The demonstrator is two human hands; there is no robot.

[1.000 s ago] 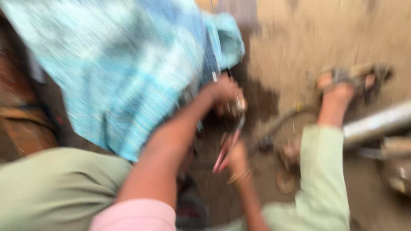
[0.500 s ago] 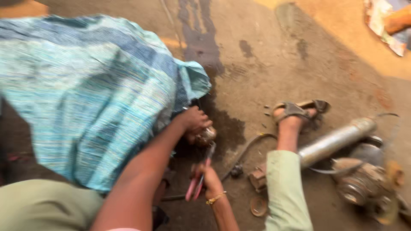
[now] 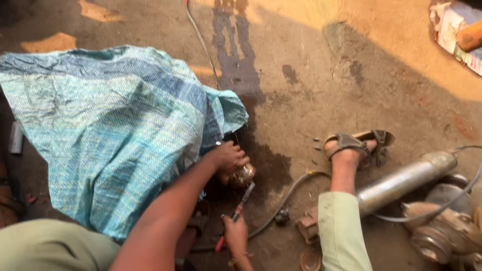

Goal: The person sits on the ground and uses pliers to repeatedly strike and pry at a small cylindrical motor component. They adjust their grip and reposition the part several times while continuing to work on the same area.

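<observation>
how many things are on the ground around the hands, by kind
Woven blue sack: 1
Round metal part under the left hand: 1
Red-handled tool in the right hand: 1
Silver cylinder: 1
Sandal: 1
Black cable: 1
Total: 6

My left hand (image 3: 228, 158) reaches forward on a long bare forearm, fingers curled down over the round metal part (image 3: 243, 175). My right hand (image 3: 236, 235) sits just nearer me than that part, fist closed, knuckles up, wrist bent back.
</observation>
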